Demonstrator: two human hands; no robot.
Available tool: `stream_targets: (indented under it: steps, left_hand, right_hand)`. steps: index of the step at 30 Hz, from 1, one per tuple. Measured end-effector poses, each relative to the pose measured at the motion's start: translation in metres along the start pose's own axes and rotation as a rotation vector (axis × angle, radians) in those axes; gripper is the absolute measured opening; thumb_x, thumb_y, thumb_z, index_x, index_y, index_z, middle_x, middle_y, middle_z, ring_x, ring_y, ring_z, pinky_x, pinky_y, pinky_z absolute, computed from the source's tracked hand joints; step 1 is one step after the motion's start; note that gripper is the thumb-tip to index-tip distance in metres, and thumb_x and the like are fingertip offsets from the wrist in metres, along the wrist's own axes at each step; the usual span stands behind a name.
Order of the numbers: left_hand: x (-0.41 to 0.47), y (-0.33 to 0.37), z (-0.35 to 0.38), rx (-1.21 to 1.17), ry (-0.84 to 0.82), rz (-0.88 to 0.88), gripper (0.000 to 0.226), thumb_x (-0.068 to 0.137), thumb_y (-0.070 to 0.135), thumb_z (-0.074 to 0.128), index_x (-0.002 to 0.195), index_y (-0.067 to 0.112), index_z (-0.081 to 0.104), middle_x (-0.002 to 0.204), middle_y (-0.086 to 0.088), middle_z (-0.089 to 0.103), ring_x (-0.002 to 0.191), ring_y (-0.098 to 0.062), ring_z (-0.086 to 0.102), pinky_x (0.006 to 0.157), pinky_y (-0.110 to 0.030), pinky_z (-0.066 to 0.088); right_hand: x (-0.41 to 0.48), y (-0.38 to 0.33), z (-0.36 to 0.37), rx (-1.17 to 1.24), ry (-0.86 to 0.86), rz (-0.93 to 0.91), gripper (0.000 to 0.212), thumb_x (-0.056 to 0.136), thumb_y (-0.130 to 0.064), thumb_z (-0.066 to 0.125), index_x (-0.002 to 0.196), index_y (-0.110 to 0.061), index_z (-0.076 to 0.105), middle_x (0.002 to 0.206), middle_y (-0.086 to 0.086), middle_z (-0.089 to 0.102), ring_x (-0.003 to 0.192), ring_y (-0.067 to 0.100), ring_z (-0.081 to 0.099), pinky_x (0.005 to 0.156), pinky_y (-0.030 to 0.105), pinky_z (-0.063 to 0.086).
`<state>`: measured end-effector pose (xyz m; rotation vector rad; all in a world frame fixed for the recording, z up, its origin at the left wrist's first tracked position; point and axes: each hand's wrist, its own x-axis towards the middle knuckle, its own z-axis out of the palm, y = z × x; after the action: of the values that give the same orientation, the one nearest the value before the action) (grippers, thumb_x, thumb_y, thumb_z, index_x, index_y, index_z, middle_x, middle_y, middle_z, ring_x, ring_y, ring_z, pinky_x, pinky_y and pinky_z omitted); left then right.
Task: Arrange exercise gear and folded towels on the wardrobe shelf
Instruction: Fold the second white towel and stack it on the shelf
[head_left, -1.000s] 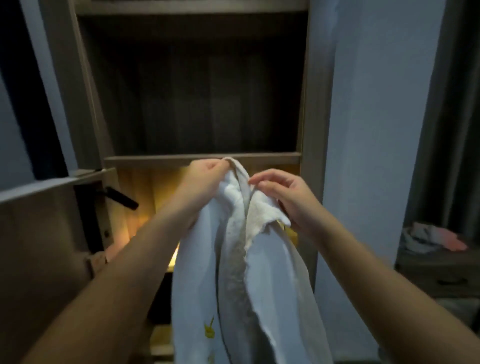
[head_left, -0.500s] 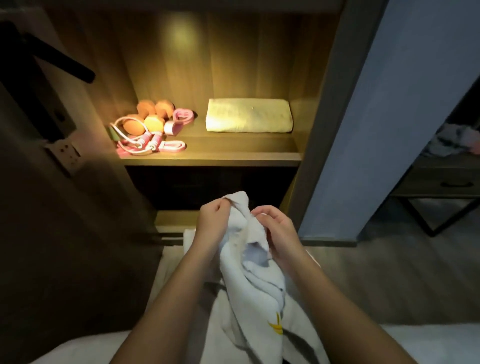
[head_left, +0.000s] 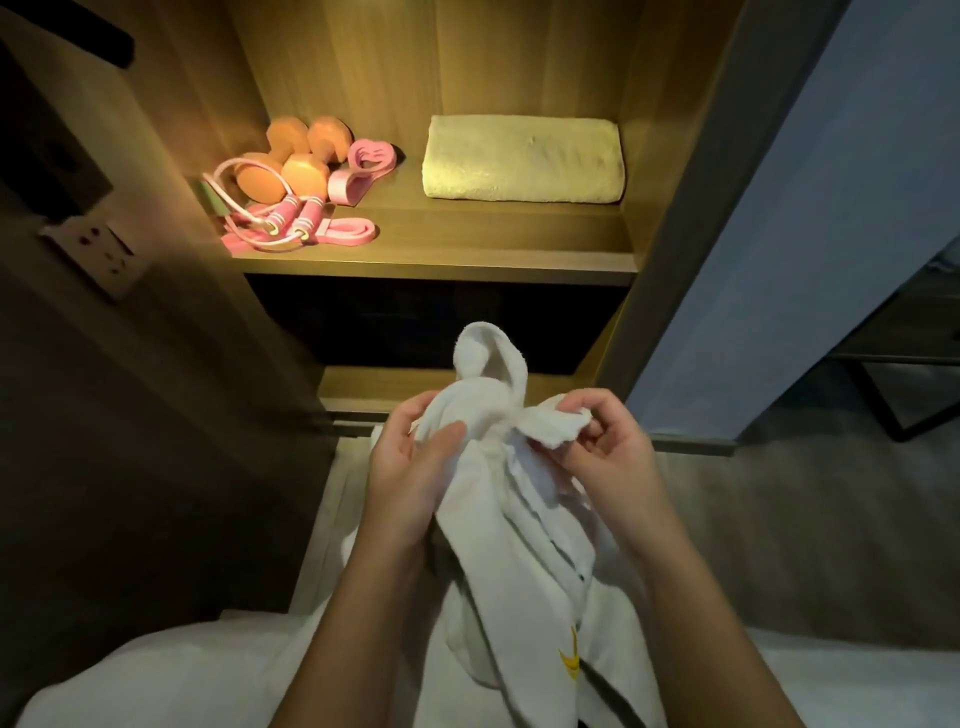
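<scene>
Lit wardrobe shelf (head_left: 441, 270) at 12 o'clock: folded towel (head_left: 524, 158) on its right half. Orange dumbbells (head_left: 304, 174), jump rope (head_left: 284, 215) and pink bands (head_left: 356, 233) are bunched at 10 o'clock, well apart from it. I see the white towel (head_left: 498, 519) at centre, hanging toward 6. Left hand (head_left: 410, 467) grips its gathered neck; right hand (head_left: 608, 457) pinches a corner just at 3 o'clock of that.
</scene>
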<state>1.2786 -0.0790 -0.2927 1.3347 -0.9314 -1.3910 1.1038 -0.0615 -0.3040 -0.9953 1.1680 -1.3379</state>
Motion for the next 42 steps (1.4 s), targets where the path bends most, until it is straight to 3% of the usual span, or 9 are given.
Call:
stream_targets:
  steps: [3,8,12,15,20,28,32,37,42]
  left_hand:
    - [-0.014,0.010,0.002,-0.065,-0.049,0.060,0.063,0.061,0.047,0.075,0.119,0.027,0.059,0.107,0.004,0.071,0.093,-0.017,0.071,0.068,-0.029,0.058]
    - [-0.026,0.023,0.004,-0.056,0.012,0.166,0.032,0.071,0.040,0.067,0.099,0.026,0.066,0.090,0.004,0.074,0.081,-0.016,0.072,0.059,-0.021,0.055]
    - [-0.033,0.031,0.004,-0.015,-0.006,0.216,0.022,0.082,0.039,0.059,0.098,0.027,0.067,0.090,0.007,0.074,0.083,-0.013,0.072,0.060,-0.023,0.057]
    - [-0.035,0.034,0.007,-0.030,0.001,0.189,0.020,0.092,0.033,0.051,0.084,0.025,0.067,0.076,0.002,0.071,0.071,-0.010,0.070,0.055,-0.020,0.054]
    - [-0.033,0.032,0.012,0.137,-0.047,0.211,0.034,0.096,0.036,0.045,0.088,0.007,0.062,0.083,-0.019,0.063,0.083,-0.040,0.062,0.068,-0.049,0.054]
    - [-0.030,0.035,0.012,0.158,-0.109,0.280,0.016,0.094,0.026,0.052,0.107,0.019,0.057,0.089,0.010,0.072,0.080,-0.009,0.071,0.060,-0.023,0.057]
    - [-0.029,0.038,0.010,0.238,-0.178,0.301,0.011,0.090,0.022,0.061,0.099,0.029,0.065,0.088,0.009,0.073,0.080,-0.013,0.071,0.059,-0.032,0.059]
    - [-0.016,0.037,0.003,0.368,0.177,0.400,0.014,0.094,0.021,0.062,0.083,0.029,0.064,0.077,0.016,0.067,0.073,-0.002,0.065,0.056,-0.013,0.053]
    - [-0.023,0.039,0.016,0.374,0.024,0.404,0.009,0.093,0.021,0.061,0.088,0.027,0.065,0.078,0.013,0.068,0.075,-0.001,0.066,0.058,-0.011,0.050]
  right_hand:
    - [-0.002,-0.012,0.002,-0.315,0.078,-0.128,0.019,0.091,-0.014,0.064,0.082,-0.031,0.067,0.101,-0.008,0.062,0.092,0.005,0.061,0.072,0.021,0.053]
    - [-0.008,-0.033,-0.002,-0.588,0.037,-0.368,0.011,0.090,-0.020,0.059,0.083,-0.023,0.068,0.131,-0.019,0.051,0.127,0.006,0.046,0.099,0.038,0.045]
    - [-0.018,-0.044,0.002,-0.544,-0.064,-0.558,0.013,0.090,-0.022,0.058,0.089,-0.014,0.068,0.105,-0.012,0.066,0.105,0.017,0.062,0.086,0.046,0.052]
    - [-0.020,-0.049,0.004,-0.640,-0.098,-0.595,0.018,0.091,-0.030,0.059,0.090,-0.017,0.071,0.089,-0.012,0.065,0.089,0.012,0.062,0.079,0.037,0.050]
    - [-0.023,-0.057,0.004,-0.690,-0.186,-0.488,0.021,0.093,-0.034,0.056,0.094,-0.021,0.072,0.088,-0.016,0.068,0.082,0.004,0.063,0.069,0.019,0.047]
    - [-0.026,-0.066,-0.001,-0.658,-0.227,-0.372,0.016,0.095,-0.038,0.051,0.093,-0.027,0.062,0.084,-0.008,0.064,0.074,0.014,0.061,0.059,0.021,0.045]
    - [-0.024,-0.068,-0.003,-0.695,-0.245,-0.348,0.016,0.091,-0.037,0.057,0.098,-0.029,0.069,0.090,-0.015,0.069,0.082,0.010,0.066,0.066,0.025,0.053]
    - [-0.026,-0.071,-0.013,-0.739,-0.288,-0.233,0.013,0.091,-0.037,0.059,0.091,-0.027,0.068,0.082,-0.007,0.068,0.074,0.015,0.064,0.061,0.035,0.053]
    - [-0.029,-0.077,-0.003,-0.572,-0.412,-0.254,0.019,0.091,-0.037,0.058,0.091,-0.021,0.069,0.079,-0.008,0.065,0.070,0.012,0.060,0.060,0.016,0.043]
